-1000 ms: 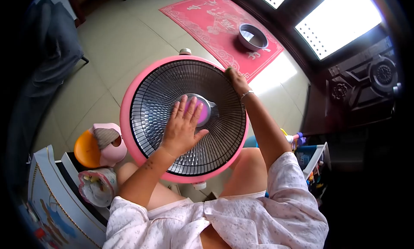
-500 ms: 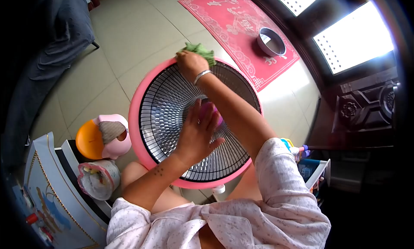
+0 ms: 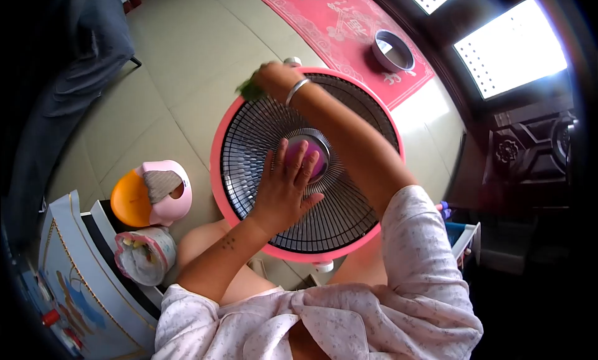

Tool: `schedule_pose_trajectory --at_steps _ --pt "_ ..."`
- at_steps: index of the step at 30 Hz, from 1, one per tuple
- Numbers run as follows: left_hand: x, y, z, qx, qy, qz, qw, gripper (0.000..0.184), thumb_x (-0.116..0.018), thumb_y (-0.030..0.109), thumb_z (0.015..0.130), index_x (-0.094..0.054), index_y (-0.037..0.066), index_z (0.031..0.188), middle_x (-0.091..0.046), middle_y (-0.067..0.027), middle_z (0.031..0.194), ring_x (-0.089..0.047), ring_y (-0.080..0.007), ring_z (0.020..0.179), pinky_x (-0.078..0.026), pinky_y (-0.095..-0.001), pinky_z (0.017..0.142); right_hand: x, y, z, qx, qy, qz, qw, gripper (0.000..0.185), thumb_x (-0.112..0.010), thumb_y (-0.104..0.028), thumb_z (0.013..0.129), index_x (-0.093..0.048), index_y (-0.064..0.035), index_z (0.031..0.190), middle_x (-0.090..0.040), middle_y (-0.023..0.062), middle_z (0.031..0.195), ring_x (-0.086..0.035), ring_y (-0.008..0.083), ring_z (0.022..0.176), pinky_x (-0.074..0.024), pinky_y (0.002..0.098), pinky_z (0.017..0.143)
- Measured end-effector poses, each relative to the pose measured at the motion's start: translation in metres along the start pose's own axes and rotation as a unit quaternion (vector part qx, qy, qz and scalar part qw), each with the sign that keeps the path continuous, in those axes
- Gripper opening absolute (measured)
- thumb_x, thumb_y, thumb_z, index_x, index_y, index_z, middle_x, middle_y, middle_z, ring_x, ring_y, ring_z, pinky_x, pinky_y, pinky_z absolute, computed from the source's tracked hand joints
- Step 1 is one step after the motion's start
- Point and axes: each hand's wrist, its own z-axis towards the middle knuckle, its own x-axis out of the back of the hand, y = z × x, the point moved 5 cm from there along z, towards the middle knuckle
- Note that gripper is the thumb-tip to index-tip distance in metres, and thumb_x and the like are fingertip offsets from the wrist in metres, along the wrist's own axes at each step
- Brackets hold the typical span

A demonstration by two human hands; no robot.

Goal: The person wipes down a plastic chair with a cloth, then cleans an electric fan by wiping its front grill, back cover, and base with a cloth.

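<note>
A round electric heater [image 3: 215, 173] with a pink rim, a black wire grille and a shiny dish behind it stands between my legs. Its centre cap [image 3: 319, 163] is purple with a silver ring. My left hand [image 3: 285, 188] lies over the grille with spread fingers, the tips reaching the cap. At the heater's far left rim, my right hand [image 3: 277, 79], with a silver bangle at its wrist, grips a green cloth [image 3: 250, 90]. Motion blurs that hand, and part of the cloth is hidden under it.
A metal basin [image 3: 393, 51] rests on a red mat [image 3: 339, 17]. To the left are an orange and pink potty [image 3: 132, 198], a lined waste bin [image 3: 146, 260] and a pale cabinet [image 3: 65, 279]. A dark carved wooden cabinet [image 3: 517, 154] stands at right. Someone's trousered leg [image 3: 93, 54] shows upper left.
My right hand and the green cloth have moved left along the far rim. The heater has shifted right and turned, with its cap showing more. My left hand has stayed nearly in place.
</note>
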Motion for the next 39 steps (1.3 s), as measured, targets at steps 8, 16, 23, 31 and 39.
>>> schedule_pose_trajectory --at_steps 8,16,23,31,39 --pt "-0.008 -0.01 -0.001 -0.004 0.007 -0.025 1.0 0.077 -0.049 0.054 0.089 -0.024 0.015 0.149 -0.019 -0.0125 0.155 -0.015 -0.0406 0.142 -0.014 -0.0579 0.111 0.009 0.154 -0.127 -0.055 0.073 0.013 0.996 0.018 -0.055 -0.006 0.08 -0.068 -0.0058 0.092 -0.067 0.0158 0.095 -0.065 0.0326 0.09 -0.0537 0.0419 0.078" --pt "-0.013 -0.009 -0.003 0.003 0.054 -0.01 0.998 0.071 -0.045 0.055 0.091 -0.028 0.017 0.148 -0.023 -0.0067 0.154 -0.018 -0.0354 0.142 -0.014 -0.0538 0.113 0.056 0.101 -0.319 -0.267 0.176 0.237 0.917 0.026 -0.057 -0.004 0.082 -0.066 -0.004 0.106 -0.061 0.0174 0.098 -0.059 0.0339 0.092 -0.0484 0.0416 0.083" --pt "-0.021 -0.01 -0.006 -0.005 0.087 0.006 0.996 0.07 -0.041 0.06 0.09 -0.031 0.019 0.146 -0.027 -0.0055 0.153 -0.021 -0.0351 0.141 -0.016 -0.0543 0.112 0.073 -0.037 -0.419 -0.324 0.258 0.23 0.881 0.034 -0.056 0.007 0.078 -0.06 -0.0012 0.11 -0.057 0.0197 0.103 -0.058 0.0373 0.089 -0.0493 0.0389 0.077" --pt "-0.025 -0.012 -0.006 -0.004 0.095 0.013 0.995 0.068 -0.036 0.061 0.092 -0.031 0.02 0.147 -0.028 -0.0047 0.153 -0.021 -0.0337 0.142 -0.015 -0.0524 0.113 0.048 -0.152 -0.461 -0.348 0.229 0.404 0.814 0.026 -0.059 -0.006 0.085 -0.059 -0.0059 0.111 -0.056 0.0162 0.107 -0.058 0.0315 0.092 -0.0488 0.0366 0.077" --pt "-0.027 -0.014 -0.009 -0.01 0.11 0.004 0.994 0.067 -0.035 0.061 0.093 -0.032 0.021 0.146 -0.028 -0.005 0.153 -0.022 -0.0339 0.141 -0.014 -0.0523 0.113 0.075 -0.001 -0.436 -0.366 0.529 0.48 0.597 0.028 -0.053 -0.023 0.096 -0.063 -0.0009 0.111 -0.06 0.0134 0.105 -0.056 0.0191 0.102 -0.0417 0.0282 0.091"
